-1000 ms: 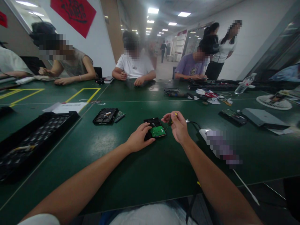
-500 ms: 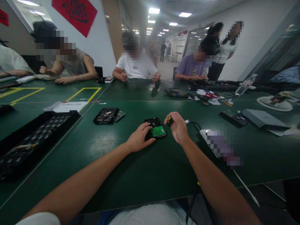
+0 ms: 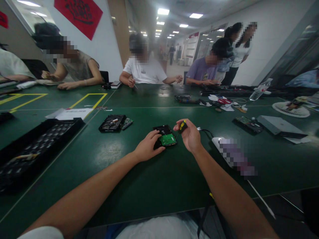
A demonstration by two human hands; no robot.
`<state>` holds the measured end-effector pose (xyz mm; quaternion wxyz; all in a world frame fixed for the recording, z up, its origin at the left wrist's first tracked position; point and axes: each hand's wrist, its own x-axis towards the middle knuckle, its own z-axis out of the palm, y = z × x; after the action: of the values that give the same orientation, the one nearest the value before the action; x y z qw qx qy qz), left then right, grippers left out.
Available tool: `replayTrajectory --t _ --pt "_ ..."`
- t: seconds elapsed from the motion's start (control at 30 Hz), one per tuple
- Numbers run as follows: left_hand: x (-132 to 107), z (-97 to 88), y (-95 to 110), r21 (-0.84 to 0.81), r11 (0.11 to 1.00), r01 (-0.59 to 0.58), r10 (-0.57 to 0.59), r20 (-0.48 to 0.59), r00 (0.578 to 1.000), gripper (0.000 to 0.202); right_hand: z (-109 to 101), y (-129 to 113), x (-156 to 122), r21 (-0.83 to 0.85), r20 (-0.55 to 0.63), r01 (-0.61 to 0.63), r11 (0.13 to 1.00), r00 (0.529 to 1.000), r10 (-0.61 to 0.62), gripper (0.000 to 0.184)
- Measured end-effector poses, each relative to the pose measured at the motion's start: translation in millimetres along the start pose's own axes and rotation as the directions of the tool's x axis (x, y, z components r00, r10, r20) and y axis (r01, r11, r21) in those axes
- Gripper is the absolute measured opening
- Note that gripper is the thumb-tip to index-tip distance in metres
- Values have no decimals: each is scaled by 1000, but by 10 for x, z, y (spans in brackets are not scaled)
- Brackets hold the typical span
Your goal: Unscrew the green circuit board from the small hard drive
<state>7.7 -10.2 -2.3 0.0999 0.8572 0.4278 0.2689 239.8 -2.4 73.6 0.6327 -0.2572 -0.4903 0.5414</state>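
Note:
A black hard drive (image 3: 163, 128) with a green circuit board (image 3: 168, 139) on its upper face lies flat on the green table in front of me. My left hand (image 3: 149, 145) grips its left side, fingers over the far part and thumb along the near edge. In my right hand (image 3: 191, 135) is a screwdriver (image 3: 183, 125) with a black and yellow handle, held between closed fingers. Its thin shaft slants down to the right edge of the board; whether the tip sits in a screw is too small to tell.
Left of the drive lie another opened drive (image 3: 112, 123) and a loose circuit board (image 3: 127, 123). A long black tray (image 3: 74, 122) stands farther left. A white power bank-like device (image 3: 221, 149) with cables lies right, beyond it a drive (image 3: 248, 125) and grey box (image 3: 281, 126). People sit opposite.
The screwdriver handle has turned in my right hand, showing more yellow. My left hand and the hard drive stay in place. Across the table, a person in white has moved one hand to the right.

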Motion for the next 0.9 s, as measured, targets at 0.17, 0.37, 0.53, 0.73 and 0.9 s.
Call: replayTrajectory --t 0.17,0.37,0.53,0.73,0.9 --pt "1 -1 -2 -6 1000 -1 1 2 1000 66 -23 -9 10 -9 -5 3 1000 1000 -3 34" --pt "1 4 -8 -9 1000 -7 7 -5 1000 65 13 25 -9 -50 -48 -3 999 999 0 27" --pt "0 -1 7 -14 1000 -4 4 -2 1000 66 11 33 -10 -27 -90 -6 1000 996 4 35" --pt "-1 4 -2 -7 1000 -5 5 -1 1000 66 -16 15 4 5 -15 8 1000 1000 -8 28" --pt "0 -3 -8 8 1000 -8 8 7 1000 66 -21 13 16 -3 -38 6 1000 999 -6 33"
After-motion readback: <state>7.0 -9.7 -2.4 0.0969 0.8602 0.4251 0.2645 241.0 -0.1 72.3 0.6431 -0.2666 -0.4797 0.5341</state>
